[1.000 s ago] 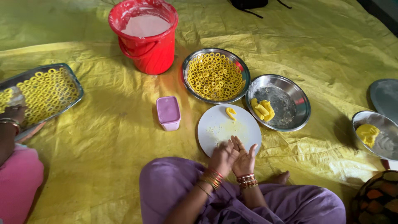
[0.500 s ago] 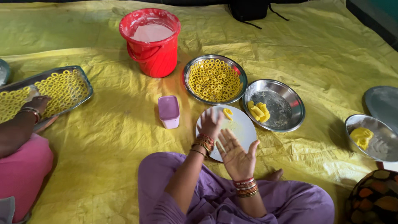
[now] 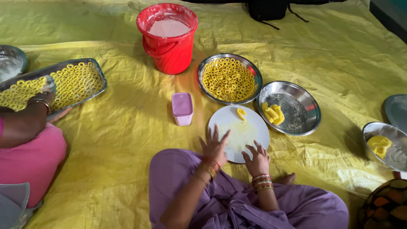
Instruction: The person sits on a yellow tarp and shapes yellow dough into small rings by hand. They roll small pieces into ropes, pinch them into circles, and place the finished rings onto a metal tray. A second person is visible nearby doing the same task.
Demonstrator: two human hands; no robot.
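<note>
At the bottom centre of the frame we see purple-clothed knees, their lower part cut off by the edge. Just above them our left hand [image 3: 215,148] rests at the near left rim of a white round plate [image 3: 240,132], fingers spread apart and empty. Our right hand [image 3: 257,159] lies on the plate's near right edge, fingers loosely curled and apart, holding nothing that we can make out; both wrists wear coloured bangles. Whether anything lies under the palms we cannot tell.

The plate sits on a yellow sheet [image 3: 127,140] spread over the floor. Near its far rim lies one small yellow dough piece [image 3: 241,113]. Left of the plate stands a small pink box [image 3: 182,108].

Right of the plate, a steel bowl [image 3: 296,127] holds a few yellow dough lumps [image 3: 273,113]. Beyond the plate, a steel dish [image 3: 250,70] is packed with yellow dough rings [image 3: 228,79].

At the right edge, another steel bowl [image 3: 392,157] with yellow dough is partly cut off, and a dark patterned object in the lower right corner is too cropped to identify.

At left, another person's hand [image 3: 40,99] touches a steel tray [image 3: 91,63] of rings; their pink clothing runs out of frame.

Farthest, upper centre, a red bucket [image 3: 169,48] holds pale contents. A dark bag at the top edge is mostly hidden.
</note>
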